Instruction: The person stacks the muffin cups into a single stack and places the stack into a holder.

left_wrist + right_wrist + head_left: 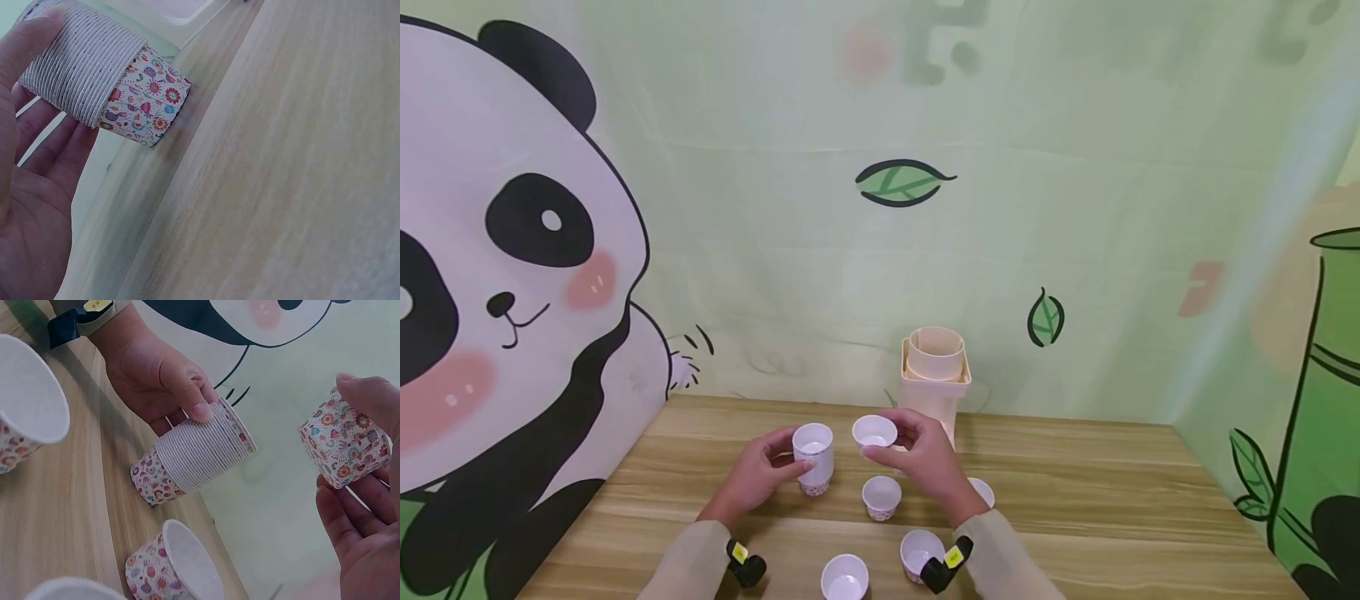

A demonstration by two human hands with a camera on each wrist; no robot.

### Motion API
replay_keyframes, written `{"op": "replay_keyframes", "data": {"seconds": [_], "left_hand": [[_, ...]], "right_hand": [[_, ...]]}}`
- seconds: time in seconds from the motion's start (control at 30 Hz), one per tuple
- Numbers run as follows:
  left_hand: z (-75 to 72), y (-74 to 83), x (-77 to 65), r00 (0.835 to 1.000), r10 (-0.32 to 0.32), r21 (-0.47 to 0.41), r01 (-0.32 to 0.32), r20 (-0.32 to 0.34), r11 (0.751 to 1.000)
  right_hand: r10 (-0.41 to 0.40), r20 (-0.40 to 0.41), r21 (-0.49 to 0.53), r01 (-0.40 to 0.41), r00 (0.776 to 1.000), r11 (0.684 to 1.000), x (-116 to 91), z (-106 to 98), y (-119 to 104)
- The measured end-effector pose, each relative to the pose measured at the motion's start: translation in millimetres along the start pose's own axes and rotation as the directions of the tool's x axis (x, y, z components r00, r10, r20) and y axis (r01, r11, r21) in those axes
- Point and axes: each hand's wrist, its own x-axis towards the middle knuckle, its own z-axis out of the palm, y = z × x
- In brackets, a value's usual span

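A tall stack of nested paper cups (814, 458) with a floral print is gripped around its side by my left hand (760, 473). Many white rims line up along the stack, and the lowest cup's flowered wall shows in the left wrist view. My right hand (925, 458) holds a single paper cup (874, 432) between thumb and fingers, to the right of the stack and about level with its top. Its flowered outside (347, 444) faces the right wrist camera. Below both hands, another floral cup (882, 498) stands upright on the wooden table (1097, 492).
Nearer the front stand two more cups, one in the middle (845, 577) and one beside the right wrist (921, 554). A further cup (982, 492) is partly hidden by the right forearm. At the back, a pale pink holder (934, 379) stands by the printed backdrop (775, 250).
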Motion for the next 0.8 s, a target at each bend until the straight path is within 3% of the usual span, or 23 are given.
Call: {"op": "replay_keyframes", "data": {"seconds": [0.43,0.8], "left_hand": [[-0.1,-3.1,1.9,0.999,-0.031,0.003,0.031,-0.009,1.0],[-0.9,-4.8,2.3,1.0,-0.003,-0.007,0.003,0.0,1.0]], "right_hand": [[-0.026,0.018,-0.007,0.026,0.999,1.0,15.0,23.2,3.1],[-0.007,0.0,-0.023,0.007,1.0,1.0,28.4,41.4,10.9]]}}
